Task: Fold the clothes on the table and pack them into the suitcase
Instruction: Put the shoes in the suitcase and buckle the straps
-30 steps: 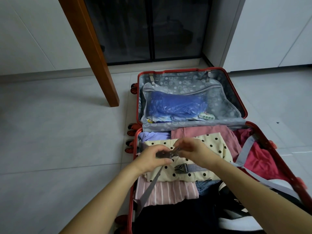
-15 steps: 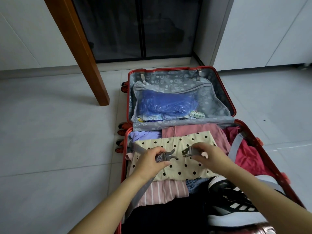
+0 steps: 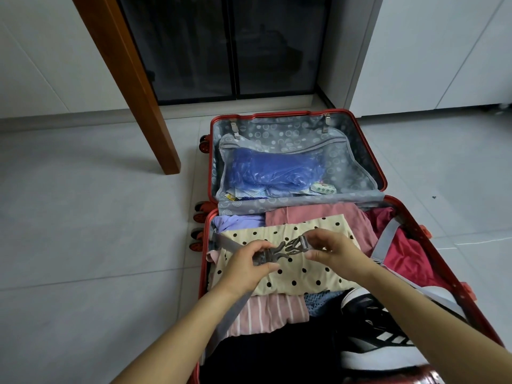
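I see the red suitcase (image 3: 279, 114) lying wide open on the floor, lid flat at 12 o'clock. In the near half, the cream polka-dot top (image 3: 299, 275) sits folded in the centre. A dusty pink piece (image 3: 313, 213) lies at its 12, a lilac one (image 3: 235, 221) at 11, a dark red one (image 3: 404, 256) crumpled at 3, and a pink striped one (image 3: 266, 314) at 6. Above the dots, the left buckle half (image 3: 270, 254) and right buckle half (image 3: 296, 243) are close together, not clipped.

place: home room | tiled floor (image 3: 83, 245) | wooden table leg (image 3: 133, 79) | white cabinets (image 3: 443, 51)
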